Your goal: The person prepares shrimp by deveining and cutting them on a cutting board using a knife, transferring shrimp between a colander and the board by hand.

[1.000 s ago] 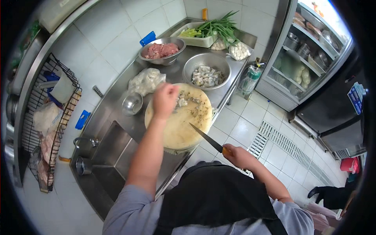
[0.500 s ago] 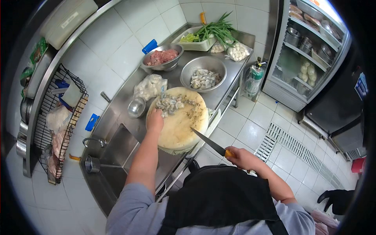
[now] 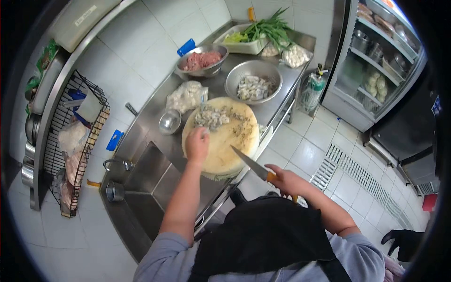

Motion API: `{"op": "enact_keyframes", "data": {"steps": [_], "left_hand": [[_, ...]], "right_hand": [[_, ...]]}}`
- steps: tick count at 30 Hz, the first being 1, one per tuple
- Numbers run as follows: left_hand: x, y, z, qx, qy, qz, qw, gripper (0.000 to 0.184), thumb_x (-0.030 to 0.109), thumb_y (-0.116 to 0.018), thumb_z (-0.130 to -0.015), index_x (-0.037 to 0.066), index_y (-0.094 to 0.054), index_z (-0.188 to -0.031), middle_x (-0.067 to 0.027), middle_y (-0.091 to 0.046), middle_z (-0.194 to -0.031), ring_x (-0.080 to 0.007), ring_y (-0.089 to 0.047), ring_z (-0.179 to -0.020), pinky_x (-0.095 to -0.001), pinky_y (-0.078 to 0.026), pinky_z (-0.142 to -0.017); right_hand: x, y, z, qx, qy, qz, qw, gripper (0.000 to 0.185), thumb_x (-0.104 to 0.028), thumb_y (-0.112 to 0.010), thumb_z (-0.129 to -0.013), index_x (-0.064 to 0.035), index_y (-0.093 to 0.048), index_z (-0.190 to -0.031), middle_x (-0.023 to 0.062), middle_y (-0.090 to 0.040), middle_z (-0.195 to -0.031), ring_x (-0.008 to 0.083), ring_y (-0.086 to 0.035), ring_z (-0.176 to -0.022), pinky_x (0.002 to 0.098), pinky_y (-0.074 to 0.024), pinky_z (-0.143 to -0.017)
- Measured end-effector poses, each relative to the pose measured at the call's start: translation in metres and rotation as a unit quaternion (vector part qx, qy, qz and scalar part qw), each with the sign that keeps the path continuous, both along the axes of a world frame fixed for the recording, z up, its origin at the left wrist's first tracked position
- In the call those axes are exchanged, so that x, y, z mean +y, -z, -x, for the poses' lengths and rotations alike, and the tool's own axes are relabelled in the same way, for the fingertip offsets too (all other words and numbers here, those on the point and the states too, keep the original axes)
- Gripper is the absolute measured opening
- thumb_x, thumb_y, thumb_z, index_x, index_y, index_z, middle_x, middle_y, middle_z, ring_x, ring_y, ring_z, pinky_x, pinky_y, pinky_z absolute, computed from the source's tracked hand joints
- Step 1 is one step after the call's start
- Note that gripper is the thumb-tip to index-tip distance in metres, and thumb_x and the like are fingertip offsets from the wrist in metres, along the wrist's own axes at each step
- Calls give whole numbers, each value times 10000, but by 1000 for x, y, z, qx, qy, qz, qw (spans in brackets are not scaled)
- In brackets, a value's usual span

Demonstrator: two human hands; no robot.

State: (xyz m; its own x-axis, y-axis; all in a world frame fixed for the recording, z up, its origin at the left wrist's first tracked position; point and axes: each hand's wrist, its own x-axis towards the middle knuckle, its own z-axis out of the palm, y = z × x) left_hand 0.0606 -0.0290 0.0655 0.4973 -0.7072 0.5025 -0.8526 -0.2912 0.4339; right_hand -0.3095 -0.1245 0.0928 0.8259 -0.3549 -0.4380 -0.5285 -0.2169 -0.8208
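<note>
A thick round cutting board (image 3: 230,150) carries a heap of grey peeled shrimp (image 3: 212,117) near its far left edge, with dark bits scattered to the right. My left hand (image 3: 197,145) is over the board's left side, just below the heap, its fingers pinched on a small greyish piece that looks like a shrimp. In my right hand (image 3: 287,181) is a knife (image 3: 253,164) with a yellow handle, its blade pointing up and left and its tip over the board's right part. The thumb stands a little away from the handle.
Behind the board stand a colander (image 3: 253,82) of shrimp, a bowl of raw meat (image 3: 202,61), a plastic bag (image 3: 187,96) and a metal bowl (image 3: 170,122). A sink (image 3: 148,174) lies left; a tray (image 3: 242,40) of greens is at the back, a glass-door fridge (image 3: 376,61) right.
My left hand has drawn back slightly from the shrimp heap, a small piece now showing at its fingertips. My right thumb has lifted from the knife handle. The whole view has shifted slightly.
</note>
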Motion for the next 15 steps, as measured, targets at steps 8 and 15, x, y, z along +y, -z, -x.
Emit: {"op": "enact_keyframes", "data": {"steps": [8,15], "left_hand": [[29,44,38,16,74,-77,994,191,198,-754,-872,84,-757,-1026,-92,-743,-1047,-305,-656,-1057,-436,-447,-984],[20,33,39,-13,90,-170,981,116,184,-719,-899,92,-773,-944,-78,-730,-911,-290,-654,-938,-438,-453,-879]], "right_hand": [[3,6,-5,-5,61,-75,995,582,-205,-567,-1040,-252,-397,-1595,43,-605,-730,135,-587,-527,312,-514,-521],[5,13,-10,-19,48,-143,988,576,-174,-541,-1056,-249,-390,-1607,29,-627,-762,108,-561,-521,297,-517,-518]]}}
